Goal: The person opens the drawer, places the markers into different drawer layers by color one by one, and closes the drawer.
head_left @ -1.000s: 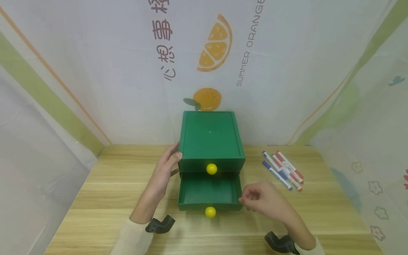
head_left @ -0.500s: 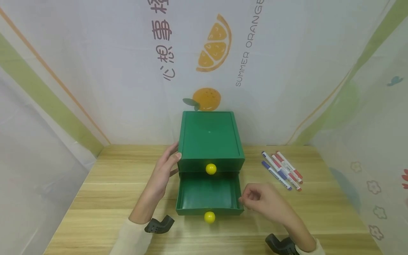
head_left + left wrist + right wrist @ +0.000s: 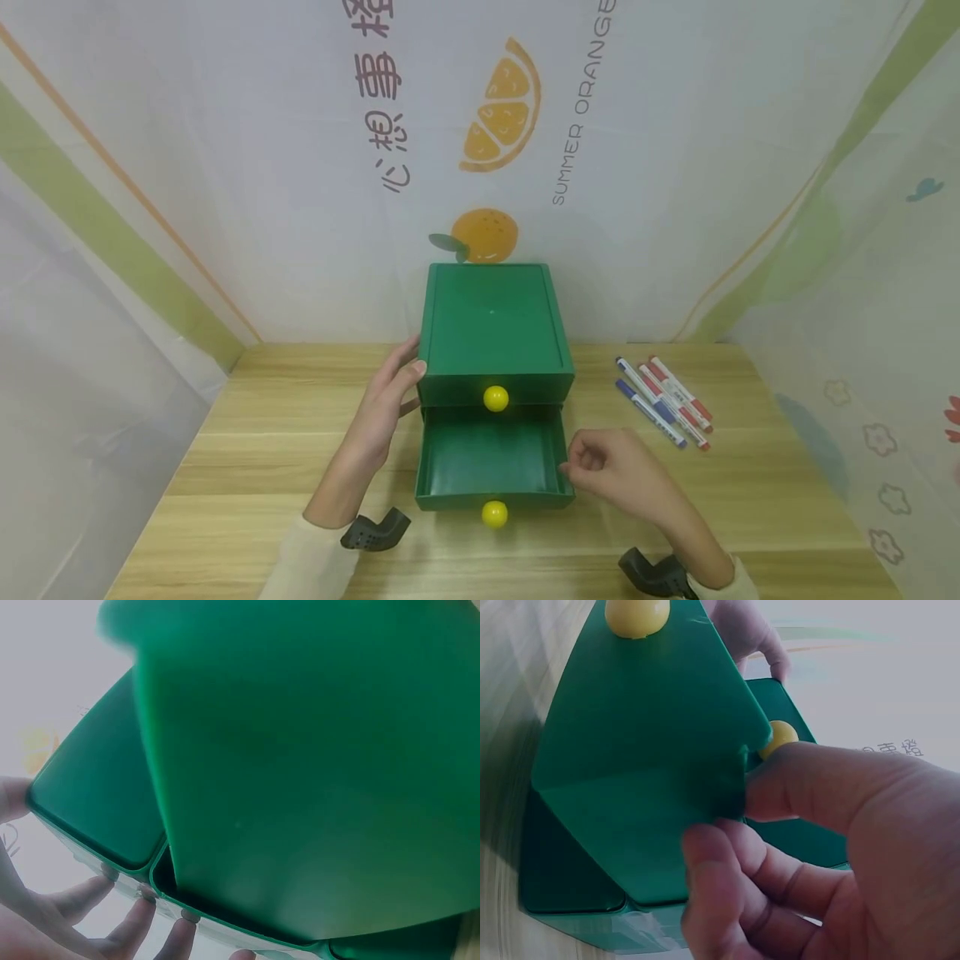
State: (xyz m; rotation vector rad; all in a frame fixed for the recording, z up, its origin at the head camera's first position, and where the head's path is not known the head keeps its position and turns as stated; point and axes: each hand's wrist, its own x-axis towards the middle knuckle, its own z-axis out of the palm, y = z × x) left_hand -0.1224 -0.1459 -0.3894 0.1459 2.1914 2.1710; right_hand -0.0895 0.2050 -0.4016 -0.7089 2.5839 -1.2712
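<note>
the small green plastic two-drawer cabinet (image 3: 492, 333) stands mid-table against the far backdrop, its lower drawer (image 3: 491, 458) pulled out toward the near edge. the left hand (image 3: 382, 404) lies flat, fingers straight, against the cabinet's left side. the right hand (image 3: 611, 467) pinches the drawer's near right corner with curled fingers. the box looks light, stiff and slick; the round yellow knob (image 3: 493, 513) seems the surer hold. red and blue marker pens (image 3: 663, 402) lie to the right.
</note>
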